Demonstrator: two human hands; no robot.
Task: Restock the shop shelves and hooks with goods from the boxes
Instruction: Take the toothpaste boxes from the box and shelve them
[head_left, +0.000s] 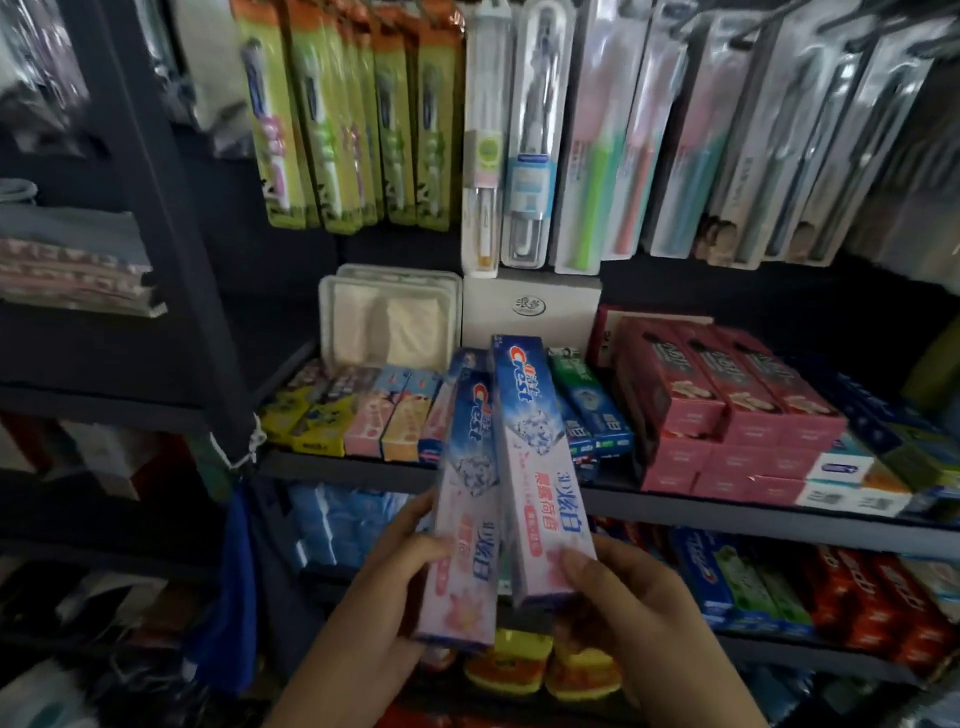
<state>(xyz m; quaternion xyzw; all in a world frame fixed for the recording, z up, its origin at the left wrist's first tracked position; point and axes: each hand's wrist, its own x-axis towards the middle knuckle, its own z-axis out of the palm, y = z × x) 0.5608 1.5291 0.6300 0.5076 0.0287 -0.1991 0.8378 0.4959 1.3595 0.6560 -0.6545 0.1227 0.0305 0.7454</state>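
Both hands, left hand (395, 582) and right hand (639, 613), grip Crest toothpaste boxes (540, 483); shelving underway, next slotting them into the toothpaste shelf (363, 470) just beyond.

two toothpaste boxes (498, 483) side by side before the shelf (343, 465), toothbrush packs (597, 135) hanging above.
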